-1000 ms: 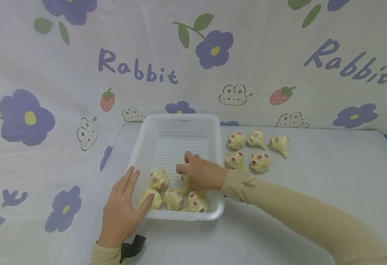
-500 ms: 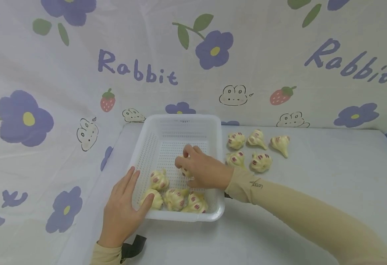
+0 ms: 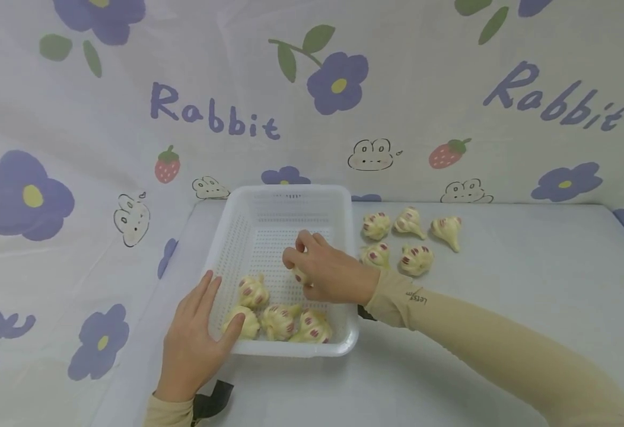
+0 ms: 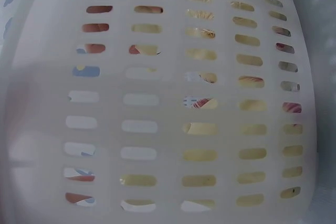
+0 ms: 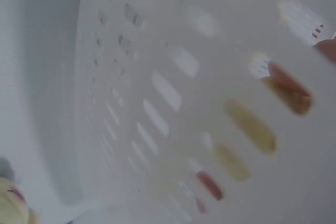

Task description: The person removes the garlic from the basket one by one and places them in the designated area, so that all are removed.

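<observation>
Head view forward-down from above, wrist views close outside the same basket [image 3: 273, 240]

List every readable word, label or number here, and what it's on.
"Rabbit": purple, on the patterned backdrop, left of centre.
"Rabbit": purple, on the same backdrop, upper right.
Small print, right sleeve: too small to read surely.
Purple marks, backdrop's lower left: perhaps letters, unreadable.
Basket and garlic bulbs: no text readable.

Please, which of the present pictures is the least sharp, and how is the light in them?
Right wrist view: least sharp, the basket blurred; left wrist view: the basket looks crisper, though milky and dim; head view: dull, fairly even light, with a soft shadow on the table near the basket.
</observation>
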Demonstrator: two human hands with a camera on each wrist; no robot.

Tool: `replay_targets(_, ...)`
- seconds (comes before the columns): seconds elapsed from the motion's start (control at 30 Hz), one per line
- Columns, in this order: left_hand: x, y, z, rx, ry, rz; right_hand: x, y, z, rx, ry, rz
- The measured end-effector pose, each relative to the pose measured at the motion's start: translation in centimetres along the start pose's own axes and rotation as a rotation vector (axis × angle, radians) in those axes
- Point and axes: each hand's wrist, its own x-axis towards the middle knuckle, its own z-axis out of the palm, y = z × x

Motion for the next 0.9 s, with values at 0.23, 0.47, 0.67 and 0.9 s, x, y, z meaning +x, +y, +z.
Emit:
replay_targets(0.23, -0.1, 0.0, 0.2, 0.000, 0.019, 0.010, -0.6, 0.1, -0.5, 0.018, -0.001, 0.042)
replay_targets(0.47, -0.1, 0.1, 0.1, -0.009, 0.015, 0.015, -2.2, 0.4, -1.8, 0.042, 0.031, 0.057)
replay_targets(0.67, -0.1, 0.0, 0.2, -0.017, 0.020, 0.032, -4.0, 0.8, -2.9, 0.028, 0.076, 0.072)
replay_targets(0.9, -0.2, 0.0, 0.3, -0.009, 0.028, 0.027, -5.5, 1.7, -4.2, 0.035, 0.123, 0.082)
